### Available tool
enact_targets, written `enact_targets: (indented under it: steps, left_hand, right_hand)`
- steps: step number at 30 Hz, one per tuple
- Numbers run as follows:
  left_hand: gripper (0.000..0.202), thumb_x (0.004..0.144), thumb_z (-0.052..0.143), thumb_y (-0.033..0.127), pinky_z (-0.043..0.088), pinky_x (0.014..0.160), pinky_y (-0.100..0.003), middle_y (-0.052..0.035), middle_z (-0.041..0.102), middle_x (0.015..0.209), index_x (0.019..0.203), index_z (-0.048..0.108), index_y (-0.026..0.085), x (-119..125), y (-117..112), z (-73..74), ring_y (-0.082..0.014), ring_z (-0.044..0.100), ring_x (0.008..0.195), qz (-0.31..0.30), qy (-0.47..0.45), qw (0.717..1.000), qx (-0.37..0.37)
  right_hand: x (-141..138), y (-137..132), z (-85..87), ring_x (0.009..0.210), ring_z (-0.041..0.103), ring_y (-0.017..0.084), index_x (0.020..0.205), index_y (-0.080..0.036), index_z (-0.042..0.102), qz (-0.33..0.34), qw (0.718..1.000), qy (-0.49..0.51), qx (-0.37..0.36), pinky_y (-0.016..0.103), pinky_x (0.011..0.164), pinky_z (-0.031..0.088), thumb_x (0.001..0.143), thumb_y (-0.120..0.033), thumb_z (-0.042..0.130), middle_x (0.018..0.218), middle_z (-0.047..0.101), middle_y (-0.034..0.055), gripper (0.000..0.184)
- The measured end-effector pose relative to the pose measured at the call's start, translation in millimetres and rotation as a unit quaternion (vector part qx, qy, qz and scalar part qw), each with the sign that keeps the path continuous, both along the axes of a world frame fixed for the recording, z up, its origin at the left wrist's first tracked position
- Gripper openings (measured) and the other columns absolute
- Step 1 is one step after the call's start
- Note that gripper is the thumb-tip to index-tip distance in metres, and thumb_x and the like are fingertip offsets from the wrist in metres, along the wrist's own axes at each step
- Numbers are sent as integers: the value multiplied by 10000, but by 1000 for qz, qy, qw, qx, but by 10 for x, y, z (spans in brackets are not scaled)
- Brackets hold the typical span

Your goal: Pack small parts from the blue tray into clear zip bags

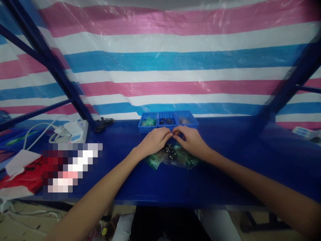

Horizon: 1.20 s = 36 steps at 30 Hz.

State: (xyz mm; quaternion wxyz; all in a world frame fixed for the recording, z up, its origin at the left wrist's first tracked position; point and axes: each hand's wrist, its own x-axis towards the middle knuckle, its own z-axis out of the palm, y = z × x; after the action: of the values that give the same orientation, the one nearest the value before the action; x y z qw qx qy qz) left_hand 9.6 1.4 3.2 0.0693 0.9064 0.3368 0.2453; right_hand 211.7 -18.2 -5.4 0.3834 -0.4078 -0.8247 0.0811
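Note:
My left hand (155,140) and my right hand (190,139) meet over the table with their fingertips pinched close together. Whatever sits between the fingers is too small to make out. Just below them lies a pile of small black and silver parts (170,152), which look like screws. The pile rests on clear plastic, between a green bag (154,161) on the left and another greenish bag (190,160) on the right. Behind my hands stand three joined blue bins (147,129): green bagged items (149,121) left, dark small parts (168,120) in the middle, pale or clear pieces (184,121) right.
The blue table (135,185) has a striped plastic sheet (175,60) behind it and blue frame posts (60,80) at its sides. On the left lie a white power strip (80,132) with cables, a red bag (30,174) and a dark cable (100,129).

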Motion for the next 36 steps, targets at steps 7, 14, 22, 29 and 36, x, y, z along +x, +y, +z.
enact_targets:
  steps: [7,14,22,29,36]
  left_hand:
    - [353,1073,378,323,383,647,-283,-15,599,768,842,592,164,17,-19,43,-143,547,693,1,-8,999,-38]
    - [321,1070,366,300,396,664,-284,-19,628,800,881,590,170,11,-44,70,-144,570,723,0,-37,999,-41]
    - [87,985,554,266,432,689,-286,-7,633,847,1014,559,185,-20,-23,-23,-163,596,776,-14,-3,1000,12]
    - [116,1012,515,286,433,680,-288,-23,649,919,977,548,180,-26,-25,-36,-170,615,808,4,46,996,81]
    - [281,1073,387,355,450,675,-301,-44,653,907,970,567,166,-4,-69,-15,-184,626,799,12,85,992,95]
  right_hand:
    - [5,-5,-22,829,635,196,970,-193,642,3,1000,-24,15,314,738,457,892,-184,628,903,716,51,80]
    - [-5,-12,17,706,634,164,932,-184,665,5,998,32,-47,292,685,454,926,-239,599,819,730,30,85]
    - [3,41,-28,700,655,167,886,-183,680,14,987,97,-125,279,637,451,911,-272,593,796,740,31,127]
    - [-18,-12,-12,623,598,139,819,-184,676,10,995,56,-86,269,615,397,940,-280,576,713,705,4,185]
    - [0,-23,-2,583,552,123,731,-174,643,-6,999,7,-46,269,594,338,995,-285,495,643,648,-3,322]
